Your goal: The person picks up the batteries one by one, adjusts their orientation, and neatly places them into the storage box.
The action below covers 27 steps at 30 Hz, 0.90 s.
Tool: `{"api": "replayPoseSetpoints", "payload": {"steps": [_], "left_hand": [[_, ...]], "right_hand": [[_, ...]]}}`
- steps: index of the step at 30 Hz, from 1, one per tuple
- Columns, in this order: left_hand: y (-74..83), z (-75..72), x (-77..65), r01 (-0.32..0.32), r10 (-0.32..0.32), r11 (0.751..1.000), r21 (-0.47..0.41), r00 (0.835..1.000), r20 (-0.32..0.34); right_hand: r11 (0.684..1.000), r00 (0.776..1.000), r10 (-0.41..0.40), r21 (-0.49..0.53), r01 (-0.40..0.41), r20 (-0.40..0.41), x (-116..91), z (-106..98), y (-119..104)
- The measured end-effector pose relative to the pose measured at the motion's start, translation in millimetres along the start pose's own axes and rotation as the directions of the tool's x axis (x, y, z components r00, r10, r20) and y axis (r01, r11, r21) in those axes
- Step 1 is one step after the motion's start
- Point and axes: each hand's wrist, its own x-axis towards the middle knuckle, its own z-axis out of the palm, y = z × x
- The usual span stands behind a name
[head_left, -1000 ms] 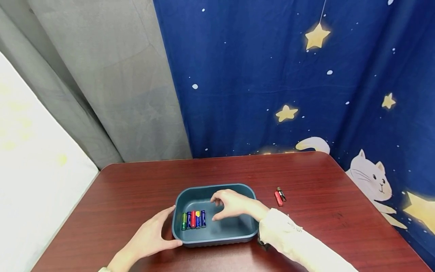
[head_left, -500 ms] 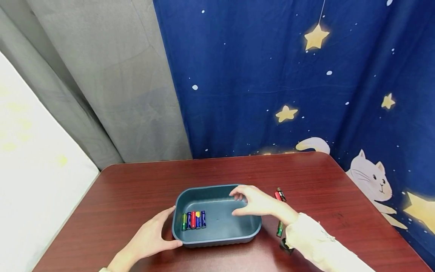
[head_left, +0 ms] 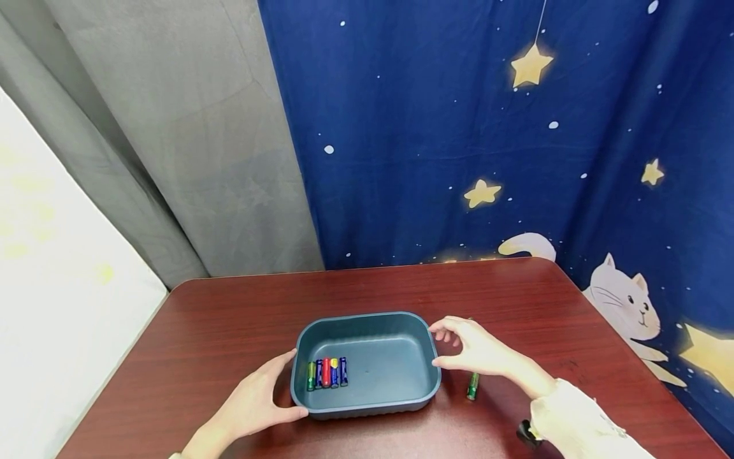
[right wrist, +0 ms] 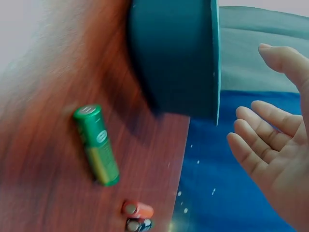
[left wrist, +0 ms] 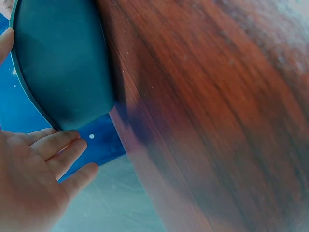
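Observation:
A dark blue-green plastic bin [head_left: 390, 376] stands on the table. Inside, several batteries [head_left: 327, 372] lie in a row at its left end: green, blue and red ones. My left hand [head_left: 252, 398] touches the bin's left end with fingers and thumb extended and spread. Just beyond the right rim hovers my right hand [head_left: 478, 347], its fingers relaxed and holding nothing. A green battery [right wrist: 97, 145] lies on the table to the right of the bin. Past it, in the right wrist view, are a red battery [right wrist: 137, 210] and a black one [right wrist: 139, 225]; my right hand mostly hides these from the head view.
The reddish-brown wooden table [head_left: 241, 312] has its far edge against a grey curtain [head_left: 241, 191] and a blue starry curtain [head_left: 413, 159]. A white surface [head_left: 69, 255] stands along the left side.
My right hand has moved right, from over the inside of the bin to just outside its right rim. The green battery has come into view beneath it. My left hand stays put.

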Motion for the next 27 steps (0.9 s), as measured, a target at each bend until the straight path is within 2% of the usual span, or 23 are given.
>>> {"api": "replayPoseSetpoints", "payload": {"steps": [10,17,27], "left_hand": [[-0.4,0.5,0.4,0.0,0.0,1.0,-0.001,1.0,0.005],[-0.3,0.7,0.6,-0.006,0.006,1.0,-0.002,1.0,0.001],[-1.0,2.0,0.4,0.003,-0.003,1.0,0.006,1.0,0.002]], "right_hand": [[0.999,0.996,0.0,-0.044,-0.004,-0.088,-30.8,-9.9,18.6],[0.999,0.987,0.001,-0.038,-0.007,-0.162,-49.4,-7.0,26.6],[0.994,0.973,0.09,-0.042,-0.101,-0.214,-71.3,4.8,37.0]]}}
